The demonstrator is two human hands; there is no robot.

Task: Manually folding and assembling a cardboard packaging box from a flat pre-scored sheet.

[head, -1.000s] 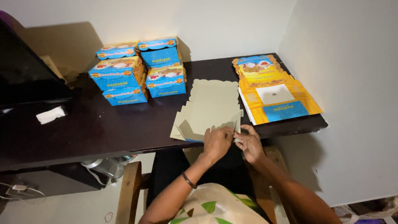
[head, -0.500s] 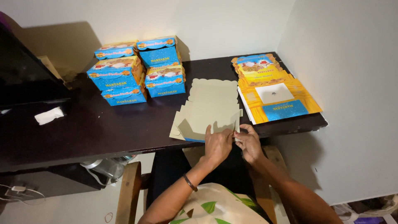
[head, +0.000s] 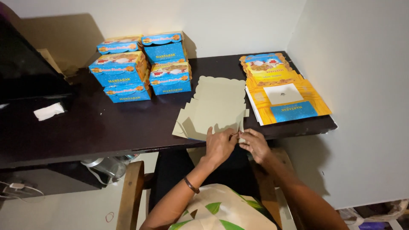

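Flat box blank (head: 217, 106), grey-green inner face up, is lying at the near edge of the dark table (head: 85, 127), and we are working its near right corner. Going left to right: a white crumpled tissue (head: 49, 111) is resting on the table's left part; behind it four folded blue-and-yellow boxes (head: 140, 68) are standing stacked in two piles against the wall; the blank is spreading out in the middle; a stack of printed flat blanks (head: 283, 91) is lying at the right end, just beside it. Our left hand (head: 219, 145) is pressing down on the blank's near edge, fingers curled and partly closed, thumb seeming to pinch a small flap. Our right hand (head: 254, 144) is meeting it, fingertips closed on the same corner tab; how firmly we cannot tell. To do this fold well, we judge that we should be keeping the left hand flat as an anchor, creasing along the scored line, and easing the tab in without tearing the thin card.
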